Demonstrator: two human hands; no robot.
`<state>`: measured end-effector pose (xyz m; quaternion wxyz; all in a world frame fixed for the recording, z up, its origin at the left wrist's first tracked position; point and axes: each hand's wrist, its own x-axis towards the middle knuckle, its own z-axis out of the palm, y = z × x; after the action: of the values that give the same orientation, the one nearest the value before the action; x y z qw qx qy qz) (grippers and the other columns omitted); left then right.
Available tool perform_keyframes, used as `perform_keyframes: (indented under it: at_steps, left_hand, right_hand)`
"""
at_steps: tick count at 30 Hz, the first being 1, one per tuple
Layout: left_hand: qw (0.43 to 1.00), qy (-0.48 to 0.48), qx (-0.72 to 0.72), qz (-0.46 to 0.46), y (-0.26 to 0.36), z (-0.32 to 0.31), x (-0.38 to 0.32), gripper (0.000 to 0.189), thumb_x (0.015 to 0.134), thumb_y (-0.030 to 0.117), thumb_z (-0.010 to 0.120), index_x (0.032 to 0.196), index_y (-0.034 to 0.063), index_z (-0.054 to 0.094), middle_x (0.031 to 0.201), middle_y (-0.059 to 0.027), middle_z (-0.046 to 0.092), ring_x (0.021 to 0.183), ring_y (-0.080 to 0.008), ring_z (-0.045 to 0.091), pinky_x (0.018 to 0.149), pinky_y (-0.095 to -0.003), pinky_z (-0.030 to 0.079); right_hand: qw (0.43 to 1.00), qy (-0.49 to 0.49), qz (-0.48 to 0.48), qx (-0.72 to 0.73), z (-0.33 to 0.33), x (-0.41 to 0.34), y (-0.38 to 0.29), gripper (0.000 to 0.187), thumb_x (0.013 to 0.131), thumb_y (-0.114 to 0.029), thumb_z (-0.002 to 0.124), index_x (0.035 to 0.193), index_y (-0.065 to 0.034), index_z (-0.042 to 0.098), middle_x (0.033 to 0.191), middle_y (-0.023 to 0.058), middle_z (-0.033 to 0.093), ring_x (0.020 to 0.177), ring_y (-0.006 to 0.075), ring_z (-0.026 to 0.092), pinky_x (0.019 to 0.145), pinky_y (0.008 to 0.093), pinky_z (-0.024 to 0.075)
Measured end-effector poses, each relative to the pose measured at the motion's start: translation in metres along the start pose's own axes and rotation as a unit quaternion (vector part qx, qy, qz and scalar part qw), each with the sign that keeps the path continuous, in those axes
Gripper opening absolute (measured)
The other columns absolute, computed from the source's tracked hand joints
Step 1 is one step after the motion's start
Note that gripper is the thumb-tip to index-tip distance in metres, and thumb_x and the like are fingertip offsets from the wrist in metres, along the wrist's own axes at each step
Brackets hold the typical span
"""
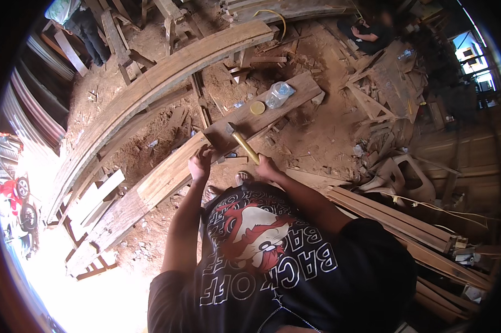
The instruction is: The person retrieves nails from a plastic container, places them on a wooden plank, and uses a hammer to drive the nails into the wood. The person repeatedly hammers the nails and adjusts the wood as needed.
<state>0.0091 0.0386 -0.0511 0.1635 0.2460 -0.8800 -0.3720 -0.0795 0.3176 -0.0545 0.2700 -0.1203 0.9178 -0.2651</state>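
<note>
My right hand (268, 167) grips the end of a hammer (245, 145) with a yellowish handle. Its metal head is over a long wooden plank (167, 175) that runs diagonally before me. At the plank's near edge, by a dark patch, is my left hand (200, 162) with curled fingers; whether something small is pinched there I cannot tell. Farther along the same plank, a clear plastic jar (276, 99) lies on its side, its contents unclear. Beside it sits a round yellow lid (257, 108).
A thick curved timber beam (150, 79) stretches beyond the plank. Wood scraps (371, 100) and sawdust cover the ground. Stacked boards (396, 216) and a broken plastic chair (400, 175) lie at right. One person (86, 31) stands far left; another (365, 35) sits far right.
</note>
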Motion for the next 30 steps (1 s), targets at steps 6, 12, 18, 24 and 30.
perform_keyframes:
  at_steps: [6,12,18,24,30]
  left_hand:
    - [0.999,-0.023,0.038,-0.012,-0.004,-0.010,-0.005,0.026,0.094,0.029,0.078,0.116,0.0146,0.080,0.102,-0.0150,0.079,0.083,-0.0342,0.077,0.076,-0.0442,0.061]
    - [0.994,-0.055,0.098,-0.005,-0.002,-0.017,0.000,0.040,0.093,0.034,0.078,0.128,0.0163,0.074,0.122,-0.0115,0.076,0.116,-0.0347,0.070,0.095,-0.0449,0.057]
    - [0.973,-0.087,0.198,0.083,-0.012,-0.052,0.002,0.091,0.085,0.044,0.086,0.162,0.0195,0.043,0.165,-0.0203,0.039,0.155,-0.0432,0.032,0.123,-0.0606,0.032]
    - [0.961,-0.147,0.231,0.045,-0.043,-0.079,-0.005,0.115,0.079,0.068,0.084,0.170,0.0239,0.031,0.175,-0.0233,0.022,0.162,-0.0441,0.018,0.127,-0.0688,0.019]
    - [0.962,-0.148,0.227,-0.016,-0.067,-0.092,-0.016,0.110,0.083,0.067,0.081,0.171,0.0273,0.029,0.177,-0.0224,0.015,0.165,-0.0451,0.010,0.126,-0.0733,0.014]
  right_hand:
    - [1.000,0.009,-0.017,0.013,0.004,0.002,0.002,0.039,0.088,-0.025,0.079,0.117,-0.0036,0.063,0.102,0.0302,0.074,0.103,0.0499,0.072,0.084,0.0557,0.0590]
    - [1.000,-0.006,0.016,-0.003,0.010,0.004,0.004,0.041,0.091,-0.029,0.080,0.119,-0.0036,0.065,0.107,0.0284,0.075,0.107,0.0468,0.073,0.089,0.0537,0.0592]
    - [1.000,-0.002,0.019,0.001,0.010,0.001,-0.002,0.042,0.093,-0.035,0.079,0.117,-0.0037,0.065,0.107,0.0294,0.074,0.106,0.0483,0.072,0.087,0.0546,0.0586]
    - [0.999,-0.002,0.029,0.019,0.009,-0.006,-0.009,0.039,0.089,-0.026,0.079,0.119,-0.0038,0.065,0.108,0.0278,0.075,0.107,0.0478,0.072,0.088,0.0537,0.0586]
    - [0.998,-0.003,0.061,0.005,0.015,-0.006,-0.012,0.036,0.093,-0.024,0.073,0.122,-0.0041,0.065,0.114,0.0297,0.074,0.114,0.0472,0.070,0.094,0.0546,0.0569]
